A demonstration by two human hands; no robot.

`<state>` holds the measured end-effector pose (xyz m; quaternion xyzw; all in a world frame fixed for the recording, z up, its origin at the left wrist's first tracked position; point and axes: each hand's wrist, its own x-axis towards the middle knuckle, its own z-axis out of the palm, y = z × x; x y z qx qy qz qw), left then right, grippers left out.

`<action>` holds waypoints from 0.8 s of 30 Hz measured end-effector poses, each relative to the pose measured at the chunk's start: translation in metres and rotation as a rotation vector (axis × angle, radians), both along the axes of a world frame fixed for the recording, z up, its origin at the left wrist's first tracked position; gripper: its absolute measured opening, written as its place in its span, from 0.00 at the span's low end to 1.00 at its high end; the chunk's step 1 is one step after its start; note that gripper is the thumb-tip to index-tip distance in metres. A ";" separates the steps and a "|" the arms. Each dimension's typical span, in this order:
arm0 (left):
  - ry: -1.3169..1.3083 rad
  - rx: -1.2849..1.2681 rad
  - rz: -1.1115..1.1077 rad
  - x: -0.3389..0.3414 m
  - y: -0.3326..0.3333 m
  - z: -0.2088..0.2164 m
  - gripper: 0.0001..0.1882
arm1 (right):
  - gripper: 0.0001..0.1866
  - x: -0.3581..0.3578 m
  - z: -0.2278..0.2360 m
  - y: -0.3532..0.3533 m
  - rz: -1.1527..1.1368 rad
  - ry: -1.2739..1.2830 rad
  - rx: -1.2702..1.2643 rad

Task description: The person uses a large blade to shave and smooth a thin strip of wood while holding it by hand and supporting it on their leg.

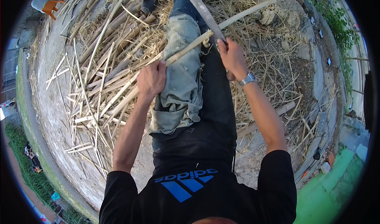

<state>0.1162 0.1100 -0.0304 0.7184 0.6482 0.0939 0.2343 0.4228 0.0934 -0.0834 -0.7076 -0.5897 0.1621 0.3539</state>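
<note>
Worker's view, largest to smallest. Pale, dusty ground (49,105) runs out past both hands' fingers. Dry, straw-coloured shavings (261,75) litter it, esp. beyond & to the R of the R fingers. Tan & greyish split canes (114,73) lie heaped, approx. lengthwise, to the L of the L fingers & beyond. Black trousers (217,101) cover the legs, the R thigh lying btwn the two sets of fingers. A crumpled grey-green cloth (180,81) wraps the L thigh, just R of the L fingers.

A long, pale bamboo strip (188,49) slants up over the cloth from the L fingers, its far end well beyond the R fingers. A long, dull-grey metal knife (205,12) points up & L from the R fingers, blade crossing the strip just ahead of them; butt of handle shows below.

L hand (151,77): fingers clasped round the strip's near part. R hand (234,57): fingers wrapped round the knife's handle. Silver metal wristwatch (248,79): on R wrist, below the R fingers. Smallest: a thin, curled, pale shaving (206,43) hangs at the strip, just L of the blade.
</note>
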 end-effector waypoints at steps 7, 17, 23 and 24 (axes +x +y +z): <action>-0.371 0.017 0.054 -0.039 0.001 0.015 0.25 | 0.20 -0.026 0.097 -0.051 -0.021 0.920 -0.214; -1.300 0.195 -0.072 0.067 0.000 0.124 0.13 | 0.16 -0.086 0.158 -0.076 -0.040 0.808 0.461; -1.437 -0.021 0.037 0.105 -0.063 0.082 0.10 | 0.15 -0.060 0.141 -0.082 0.010 0.522 0.191; -1.433 -0.025 0.047 0.097 -0.072 0.073 0.10 | 0.15 -0.052 0.137 -0.083 0.019 0.450 0.109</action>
